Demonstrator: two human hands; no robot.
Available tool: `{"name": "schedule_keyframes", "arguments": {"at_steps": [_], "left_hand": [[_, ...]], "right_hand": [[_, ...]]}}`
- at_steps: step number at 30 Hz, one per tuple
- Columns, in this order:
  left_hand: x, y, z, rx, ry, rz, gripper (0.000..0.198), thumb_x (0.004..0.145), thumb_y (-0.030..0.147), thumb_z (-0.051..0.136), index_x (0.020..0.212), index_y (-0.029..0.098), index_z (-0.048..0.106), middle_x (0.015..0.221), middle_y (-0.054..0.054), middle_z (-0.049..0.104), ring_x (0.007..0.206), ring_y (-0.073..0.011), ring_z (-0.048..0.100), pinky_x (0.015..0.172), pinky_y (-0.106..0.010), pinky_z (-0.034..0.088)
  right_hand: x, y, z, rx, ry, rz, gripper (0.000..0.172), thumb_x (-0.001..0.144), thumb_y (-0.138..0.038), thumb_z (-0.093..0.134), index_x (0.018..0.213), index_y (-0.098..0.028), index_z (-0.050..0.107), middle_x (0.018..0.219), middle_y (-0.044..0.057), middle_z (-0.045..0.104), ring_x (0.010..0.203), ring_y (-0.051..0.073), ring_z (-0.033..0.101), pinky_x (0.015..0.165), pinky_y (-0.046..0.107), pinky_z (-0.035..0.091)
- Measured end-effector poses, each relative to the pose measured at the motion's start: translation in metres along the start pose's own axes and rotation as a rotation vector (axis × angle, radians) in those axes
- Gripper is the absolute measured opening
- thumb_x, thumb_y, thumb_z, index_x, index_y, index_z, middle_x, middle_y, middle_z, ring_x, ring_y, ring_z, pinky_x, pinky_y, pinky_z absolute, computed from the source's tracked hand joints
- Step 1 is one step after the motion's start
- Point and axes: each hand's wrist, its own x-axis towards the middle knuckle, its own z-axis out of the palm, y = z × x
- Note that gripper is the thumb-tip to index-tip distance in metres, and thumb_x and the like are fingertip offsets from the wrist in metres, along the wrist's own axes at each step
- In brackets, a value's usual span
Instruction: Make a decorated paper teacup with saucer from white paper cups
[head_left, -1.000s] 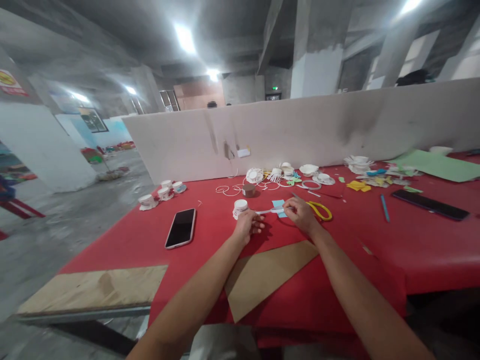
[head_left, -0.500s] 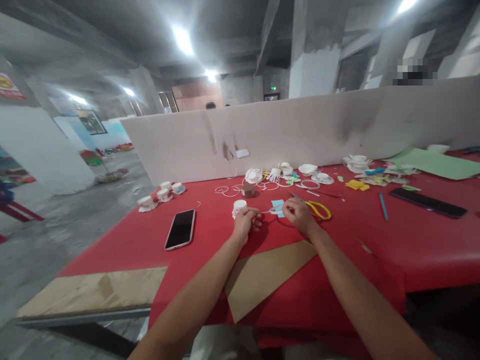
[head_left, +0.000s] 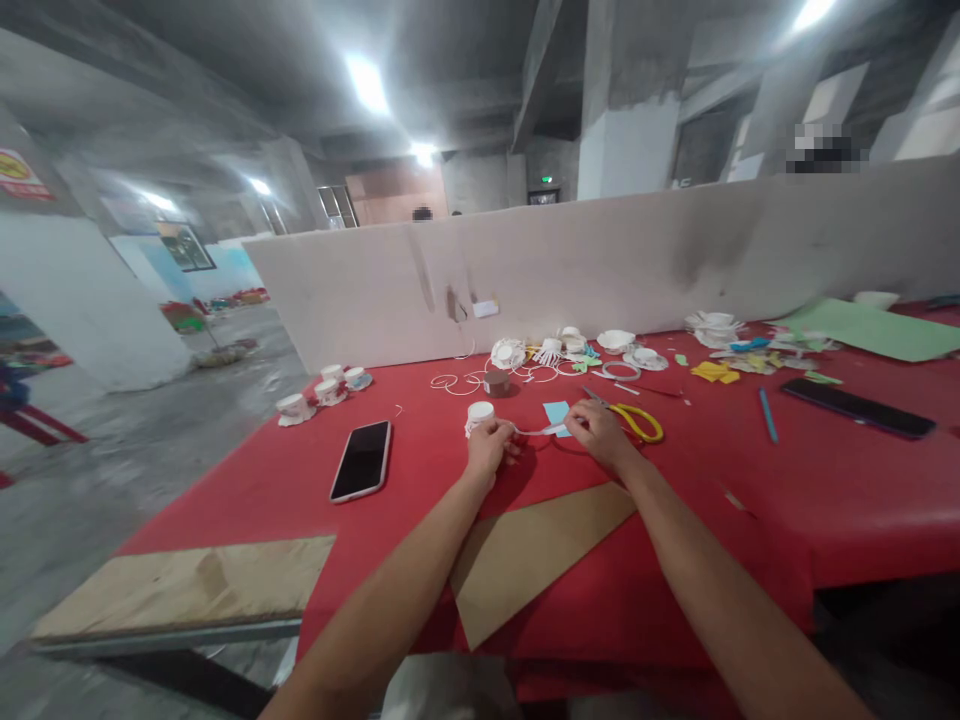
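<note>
A thin white strip (head_left: 534, 433) stretches between my two hands, low over the red table. My left hand (head_left: 491, 449) is closed with its fingertips pinching the strip's left end. Just behind that hand stands a small white paper cup (head_left: 480, 411), partly covered by it. My right hand (head_left: 595, 430) is closed on the strip's other end, its fingertips pressed together. Beside the right hand lie a light-blue paper piece (head_left: 556, 411) and scissors with yellow handles (head_left: 646, 432), the blades partly hidden. Below both hands is a brown cardboard piece (head_left: 536, 560).
On the red table (head_left: 255, 490), a phone (head_left: 361, 462) lies left; several decorated cups (head_left: 330, 390) stand beyond. A tape roll (head_left: 496, 382) and paper cutouts sit along the pale partition (head_left: 600, 265). A blue pen (head_left: 768, 414) and dark phone (head_left: 857, 406) lie right.
The strip between my hands has straightened and dropped slightly; a wider looped part near my right hand now looks flatter. Both hands stay nearly in place.
</note>
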Motion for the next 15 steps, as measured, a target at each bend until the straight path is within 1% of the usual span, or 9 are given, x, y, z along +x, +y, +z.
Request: {"name": "schedule_keyframes", "arguments": {"at_steps": [3, 6, 10, 12, 13, 14, 15], "left_hand": [[0.000, -0.001, -0.001, 0.004, -0.006, 0.004, 0.009, 0.064, 0.021, 0.057, 0.068, 0.016, 0.051, 0.057, 0.002, 0.058, 0.039, -0.0089, 0.053, 0.033, -0.016, 0.036], [-0.001, 0.000, -0.001, -0.021, -0.037, -0.054, 0.011, 0.063, 0.019, 0.056, 0.069, 0.016, 0.049, 0.060, 0.001, 0.060, 0.039, -0.0093, 0.054, 0.033, -0.017, 0.037], [-0.003, 0.002, -0.001, -0.021, -0.098, -0.138, 0.012, 0.062, 0.016, 0.058, 0.071, 0.015, 0.050, 0.063, -0.001, 0.061, 0.042, -0.0103, 0.056, 0.034, -0.017, 0.037], [-0.004, 0.003, 0.000, -0.009, -0.118, -0.160, 0.012, 0.061, 0.015, 0.057, 0.070, 0.015, 0.050, 0.061, -0.001, 0.061, 0.044, -0.0108, 0.057, 0.034, -0.017, 0.037], [-0.004, 0.004, 0.000, -0.005, -0.126, -0.172, 0.011, 0.062, 0.015, 0.057, 0.070, 0.015, 0.050, 0.059, 0.000, 0.060, 0.044, -0.0107, 0.057, 0.034, -0.016, 0.037], [-0.005, 0.005, 0.000, 0.000, -0.136, -0.185, 0.010, 0.062, 0.015, 0.057, 0.069, 0.015, 0.050, 0.057, 0.000, 0.058, 0.044, -0.0103, 0.056, 0.035, -0.016, 0.037], [-0.005, 0.007, -0.001, 0.007, -0.148, -0.198, 0.009, 0.062, 0.015, 0.056, 0.069, 0.015, 0.050, 0.055, 0.001, 0.057, 0.044, -0.0098, 0.056, 0.035, -0.016, 0.038]], "right_hand": [[0.000, 0.001, 0.001, -0.003, -0.011, 0.028, 0.016, 0.077, -0.020, 0.047, 0.061, -0.020, 0.050, 0.069, 0.003, 0.057, 0.070, 0.016, 0.050, 0.068, 0.027, 0.037], [-0.001, 0.001, 0.002, -0.026, -0.011, 0.034, 0.013, 0.077, -0.021, 0.047, 0.065, -0.020, 0.053, 0.072, 0.004, 0.059, 0.072, 0.017, 0.051, 0.068, 0.027, 0.038], [-0.004, 0.008, -0.005, -0.120, -0.020, 0.056, 0.013, 0.078, -0.022, 0.047, 0.074, -0.018, 0.058, 0.082, 0.007, 0.062, 0.082, 0.018, 0.054, 0.078, 0.028, 0.039], [-0.004, 0.017, -0.015, -0.240, -0.031, 0.148, 0.017, 0.080, -0.022, 0.045, 0.080, -0.017, 0.061, 0.087, 0.008, 0.064, 0.088, 0.020, 0.054, 0.081, 0.030, 0.038], [-0.004, 0.022, -0.022, -0.319, -0.060, 0.215, 0.018, 0.080, -0.022, 0.045, 0.083, -0.016, 0.062, 0.090, 0.010, 0.064, 0.091, 0.021, 0.054, 0.082, 0.030, 0.038], [-0.003, 0.028, -0.029, -0.408, -0.110, 0.294, 0.019, 0.079, -0.022, 0.046, 0.085, -0.015, 0.063, 0.092, 0.012, 0.064, 0.093, 0.022, 0.055, 0.081, 0.031, 0.038], [-0.003, 0.033, -0.037, -0.490, -0.197, 0.370, 0.020, 0.078, -0.023, 0.048, 0.087, -0.014, 0.064, 0.095, 0.014, 0.064, 0.094, 0.024, 0.055, 0.080, 0.032, 0.038]]}}
